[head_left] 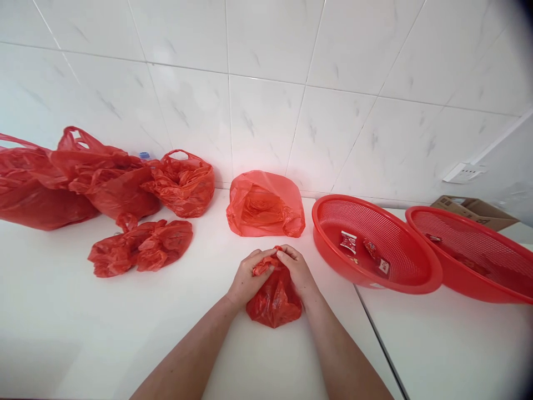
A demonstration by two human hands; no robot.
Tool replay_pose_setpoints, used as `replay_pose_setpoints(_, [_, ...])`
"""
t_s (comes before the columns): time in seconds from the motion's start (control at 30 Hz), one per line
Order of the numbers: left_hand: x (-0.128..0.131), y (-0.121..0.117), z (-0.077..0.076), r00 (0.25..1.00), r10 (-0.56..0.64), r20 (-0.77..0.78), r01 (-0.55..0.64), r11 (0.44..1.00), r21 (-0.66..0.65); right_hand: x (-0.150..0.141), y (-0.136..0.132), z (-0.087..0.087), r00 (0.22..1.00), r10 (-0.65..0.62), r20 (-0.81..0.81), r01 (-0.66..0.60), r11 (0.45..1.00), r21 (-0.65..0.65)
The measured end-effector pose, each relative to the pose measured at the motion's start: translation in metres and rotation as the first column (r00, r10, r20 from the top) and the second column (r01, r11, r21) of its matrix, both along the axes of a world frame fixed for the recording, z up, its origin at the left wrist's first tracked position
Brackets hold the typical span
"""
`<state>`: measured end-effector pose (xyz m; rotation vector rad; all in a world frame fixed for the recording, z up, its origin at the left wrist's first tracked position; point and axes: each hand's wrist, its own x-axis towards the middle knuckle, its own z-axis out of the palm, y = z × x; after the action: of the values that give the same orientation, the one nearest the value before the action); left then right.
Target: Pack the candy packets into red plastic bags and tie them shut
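A small red plastic bag (275,303) rests on the white table between my forearms, its lower part bulging with contents I cannot make out. Both hands are closed on its gathered top. My left hand (248,278) grips the twisted plastic from the left, and my right hand (297,272) pinches it from the right, fingertips close together. Just beyond them, an open red plastic bag (266,205) with a wide mouth stands near the wall. Left of my hands lie tied red bags (141,247).
Larger filled red bags (112,183) line the wall at the left. On the right stand a red plastic basket (377,244) with a few small packets inside and a second red basket (470,250). Behind them is a cardboard box (478,211). A seam runs across the table.
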<state>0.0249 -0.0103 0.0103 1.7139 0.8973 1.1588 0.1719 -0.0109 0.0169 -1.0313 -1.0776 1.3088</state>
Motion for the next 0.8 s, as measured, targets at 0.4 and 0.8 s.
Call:
replay_pose_setpoints(0.4, [-0.012,0.012,-0.007,0.923,0.350,0.157,-0.382,0.879,0.285,0.025,0.026,-0.032,0.898,-0.343,-0.274,0.299,0.935,-0.192])
replay_pose_setpoints(0.8, [-0.032,0.016,0.004,0.667,0.688,0.287,-0.710,0.704,-0.037,0.030,0.029,-0.034,0.848,-0.472,-0.240,0.411,0.873,-0.264])
